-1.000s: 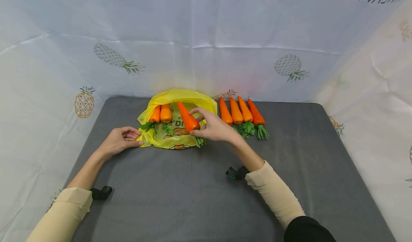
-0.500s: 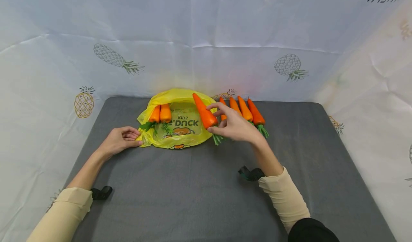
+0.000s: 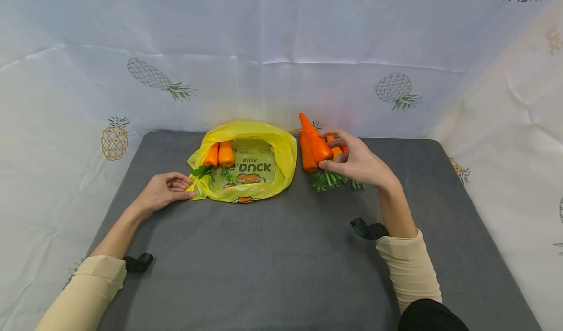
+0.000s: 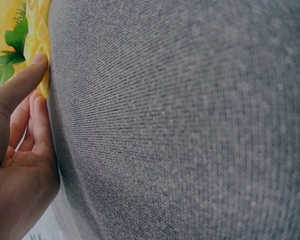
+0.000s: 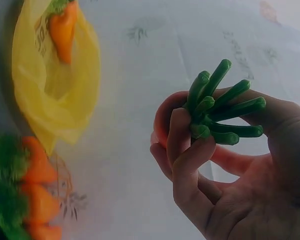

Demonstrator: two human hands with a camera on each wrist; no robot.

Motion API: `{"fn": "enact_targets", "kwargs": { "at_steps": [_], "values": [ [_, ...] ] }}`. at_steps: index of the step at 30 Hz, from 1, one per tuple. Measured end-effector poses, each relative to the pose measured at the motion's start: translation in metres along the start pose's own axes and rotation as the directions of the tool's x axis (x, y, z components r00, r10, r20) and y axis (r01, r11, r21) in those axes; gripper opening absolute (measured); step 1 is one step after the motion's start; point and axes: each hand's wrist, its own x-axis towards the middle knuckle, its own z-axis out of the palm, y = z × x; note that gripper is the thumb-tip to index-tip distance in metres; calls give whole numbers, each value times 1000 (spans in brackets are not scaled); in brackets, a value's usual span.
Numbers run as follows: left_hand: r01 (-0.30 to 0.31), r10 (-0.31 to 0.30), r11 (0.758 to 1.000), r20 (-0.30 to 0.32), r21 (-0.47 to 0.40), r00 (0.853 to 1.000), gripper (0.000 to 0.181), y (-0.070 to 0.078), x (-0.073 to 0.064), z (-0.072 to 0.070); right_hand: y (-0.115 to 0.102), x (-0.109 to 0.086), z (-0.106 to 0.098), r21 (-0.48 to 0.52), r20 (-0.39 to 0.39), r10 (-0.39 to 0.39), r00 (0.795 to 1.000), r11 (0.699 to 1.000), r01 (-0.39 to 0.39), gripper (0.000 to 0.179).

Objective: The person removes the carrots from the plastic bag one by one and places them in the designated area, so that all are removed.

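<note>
My right hand holds a carrot between thumb and fingers, above the row of carrots on the table. Its cut green stems point toward the right wrist camera. With thumb and fingertips, my left hand pinches the near left edge of a yellow plastic bag, as the left wrist view also shows. The bag's mouth gapes toward me. Two carrots lie inside it at the left, their leaves near my left thumb. Another carrot lies right of the bag, partly behind the held one.
More carrots of the row are mostly hidden behind my right hand. A grey cloth covers the table. White fabric with printed pineapples hangs behind the far edge. Each wrist wears a black strap mount.
My right hand has carried the carrot rightward, from over the bag's opening to over the carrot row, and it now appears higher. The left hand and the bag have stayed put.
</note>
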Motion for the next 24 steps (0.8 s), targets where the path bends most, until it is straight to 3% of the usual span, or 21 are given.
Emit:
{"fn": "enact_targets", "kwargs": {
  "at_steps": [11,24],
  "values": [
    [3,-3,1000,4,-1,1000,46,2,-1,-1,33,-22,-40,-69,-61,88,994,993,-92,71],
    [-2,2,1000,7,4,1000,47,0,0,0,90,-27,-61,-102,-96,181,979,976,-190,71]
  ]
}}
